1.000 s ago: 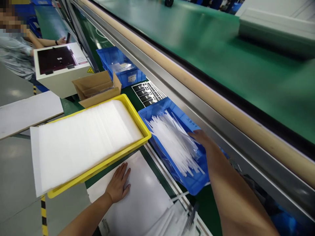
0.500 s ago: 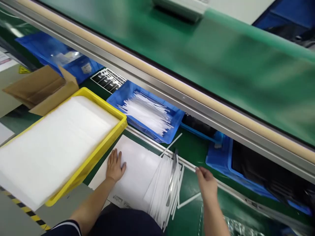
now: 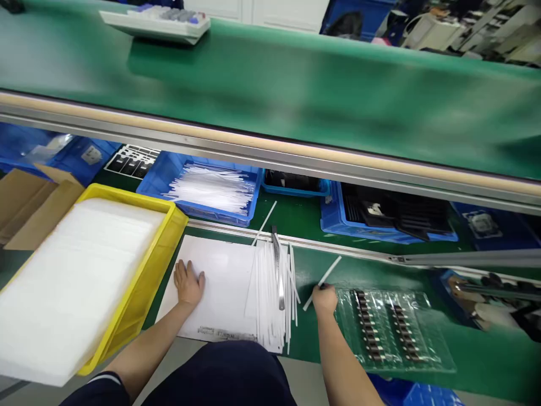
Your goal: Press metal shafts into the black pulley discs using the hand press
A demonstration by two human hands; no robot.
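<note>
My left hand [image 3: 189,286] lies flat with fingers spread on a white sheet [image 3: 220,282] on the green bench. Beside it, thin white strips [image 3: 266,293] cover the sheet's right side, and metal tweezers [image 3: 278,265] rest on top of them. My right hand [image 3: 324,300] is closed over a single white strip [image 3: 333,269] lying at a slant on the bench. Something small and dark shows at its fingertips; whether it grips this or the strip is hidden. Just right of that hand sits a clear plastic tray [image 3: 435,338] with two rows of small dark-and-metal parts [image 3: 367,327].
A yellow bin [image 3: 139,293] full of white sheets stands at left, beside a cardboard box [image 3: 38,208]. Behind are blue bins, one holding white strips [image 3: 211,189], another black parts [image 3: 406,211]. A metal-edged green shelf [image 3: 270,144] runs across above them.
My right hand has moved down from near the rail to the slanted strip. My left hand stays flat on the sheet. The view has turned right, bringing the clear tray fully into sight.
</note>
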